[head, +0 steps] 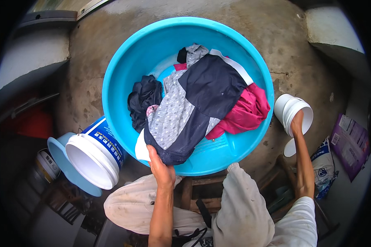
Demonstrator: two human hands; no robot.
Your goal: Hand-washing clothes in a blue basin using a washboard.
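A large turquoise plastic basin (120,61) with a ribbed washboard section (198,159) lies before me. My left hand (162,168) grips the near end of a dark navy and patterned grey garment (173,114) at the basin's near rim, thumb on top. The garment has a white band (233,68) at its far end. Beneath it lies a magenta cloth (247,112), and a crumpled black cloth (145,98) rests to its left. At the right, my right hand (297,122) reaches inside a tilted small white plastic tub (286,106); its fingers are hidden.
A white and blue antifreeze coolant bucket (92,160) lies tilted at the left, beside a pale blue basin (77,179). A white lid (290,147), a white and blue bag (323,168) and a purple package (349,145) are at the right. The concrete floor (89,61) has damp patches.
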